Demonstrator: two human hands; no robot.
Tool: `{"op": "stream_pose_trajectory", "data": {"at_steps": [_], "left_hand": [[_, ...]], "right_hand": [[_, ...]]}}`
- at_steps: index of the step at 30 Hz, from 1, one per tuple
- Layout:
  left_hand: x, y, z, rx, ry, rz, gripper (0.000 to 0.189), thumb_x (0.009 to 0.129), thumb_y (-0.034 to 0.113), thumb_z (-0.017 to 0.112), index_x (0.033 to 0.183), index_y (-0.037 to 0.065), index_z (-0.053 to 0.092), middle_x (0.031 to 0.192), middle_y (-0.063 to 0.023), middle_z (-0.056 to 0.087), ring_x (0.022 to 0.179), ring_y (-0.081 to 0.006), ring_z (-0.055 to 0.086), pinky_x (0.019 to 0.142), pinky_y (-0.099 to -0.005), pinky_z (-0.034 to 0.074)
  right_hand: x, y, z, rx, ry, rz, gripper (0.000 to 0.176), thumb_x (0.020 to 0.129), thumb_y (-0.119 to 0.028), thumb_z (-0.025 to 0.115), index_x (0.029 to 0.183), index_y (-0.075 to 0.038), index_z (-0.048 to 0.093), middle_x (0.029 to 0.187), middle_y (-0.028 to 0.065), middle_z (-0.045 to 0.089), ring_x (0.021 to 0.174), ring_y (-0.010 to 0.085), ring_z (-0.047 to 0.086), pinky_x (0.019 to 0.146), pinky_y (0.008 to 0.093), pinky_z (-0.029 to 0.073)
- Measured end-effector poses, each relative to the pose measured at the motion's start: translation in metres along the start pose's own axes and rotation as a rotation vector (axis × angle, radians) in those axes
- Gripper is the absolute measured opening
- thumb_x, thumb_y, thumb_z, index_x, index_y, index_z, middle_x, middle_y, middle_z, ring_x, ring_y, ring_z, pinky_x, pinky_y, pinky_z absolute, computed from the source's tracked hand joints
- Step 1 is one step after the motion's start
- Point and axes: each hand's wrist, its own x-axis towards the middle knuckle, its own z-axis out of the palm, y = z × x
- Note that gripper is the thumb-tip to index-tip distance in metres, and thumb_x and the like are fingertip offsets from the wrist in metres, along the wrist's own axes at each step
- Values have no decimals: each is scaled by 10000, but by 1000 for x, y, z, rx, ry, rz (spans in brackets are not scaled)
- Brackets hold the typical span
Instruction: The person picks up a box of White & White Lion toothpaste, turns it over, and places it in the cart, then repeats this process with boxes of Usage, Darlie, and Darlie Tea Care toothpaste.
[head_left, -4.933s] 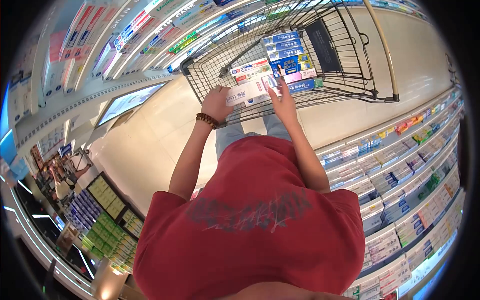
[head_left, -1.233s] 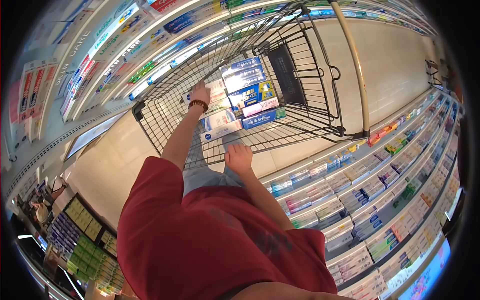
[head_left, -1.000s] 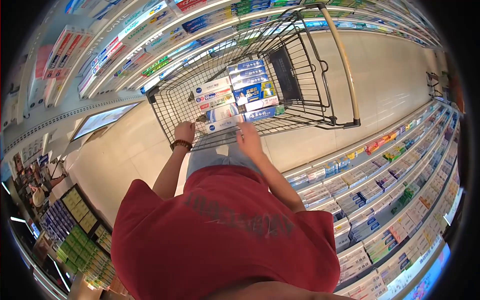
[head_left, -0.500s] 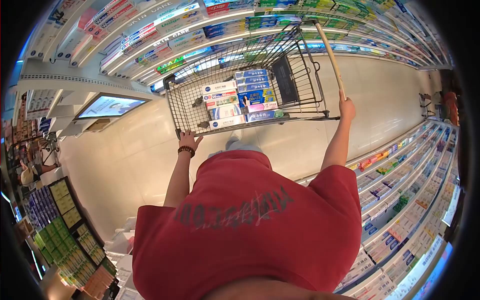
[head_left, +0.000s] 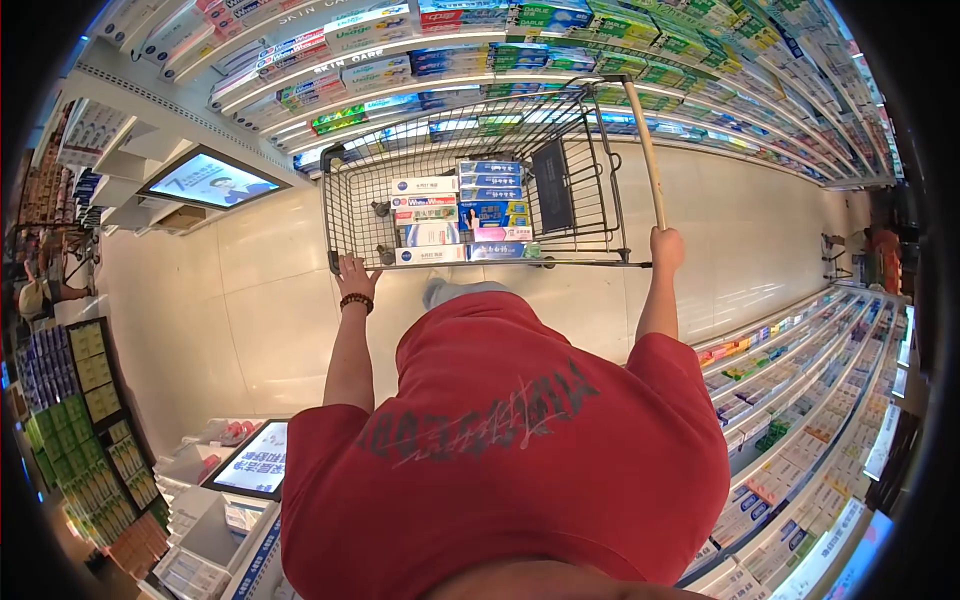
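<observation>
A black wire shopping cart (head_left: 400,264) stands crosswise ahead of me. My left hand (head_left: 356,277), with a beaded bracelet at the wrist, is curled over the top rim at its lower left corner, thumb apart. At the other end, my right hand (head_left: 667,247) is wrapped round the lower end of the tan cart handle (head_left: 645,150). Inside the basket lie two stacks of toothpaste boxes: mostly white boxes (head_left: 427,233) on the left, and blue boxes (head_left: 490,182) with a pink-and-white one (head_left: 503,233) on the right.
Shelves of boxed goods (head_left: 560,60) run along the far side of the cart. More stocked shelves (head_left: 790,430) are at the lower right. A lit screen (head_left: 212,180) juts out at left. White display bins (head_left: 205,545) with another screen (head_left: 250,462) stand at lower left.
The cart and both hands sit slightly further left in view, and the shelves have shifted. More of the display bins and their screen shows at lower left. Both hands keep their places on the cart.
</observation>
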Motion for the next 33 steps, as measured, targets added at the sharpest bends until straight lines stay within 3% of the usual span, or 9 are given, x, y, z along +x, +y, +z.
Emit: {"op": "stream_pose_trajectory", "data": {"at_steps": [2,5,9,21,33], "left_hand": [[-20,18,9,-83,36,-74,778,860,548,655,1392,38,406,1542,-168,265,1481,-360,104,1114,-639,270],[-38,38,-5,-168,-106,-180,849,847,567,662,1427,36,345,1548,-178,245,1484,-362,79,1122,-652,255],[-40,34,2,-132,-215,-160,854,867,584,624,1463,52,321,1559,-178,231,1496,-362,40,1107,-640,278],[44,37,-18,-76,-442,-204,842,832,421,715,1490,121,283,1610,-93,147,1509,-302,-24,1098,-648,297],[105,109,-28,7,-497,-249,840,820,395,731,1487,136,291,1612,-67,117,1508,-297,-26,1096,-630,323]], "right_hand": [[7,2,2,5,10,1,353,834,-350,624,928,-29,737,899,212,711,857,404,691,751,489,559],[-1,8,-2,-7,6,-18,346,843,-341,620,932,-27,736,892,207,714,845,401,695,739,487,564],[5,9,-5,-23,36,-36,342,848,-339,617,929,-29,736,884,204,715,832,397,699,724,489,568],[26,-43,6,-38,23,2,351,847,-349,613,913,-27,734,895,202,718,838,382,702,729,482,560],[115,-48,4,-45,-4,-22,337,839,-341,607,893,-30,724,877,208,714,832,395,697,740,488,556]]}}
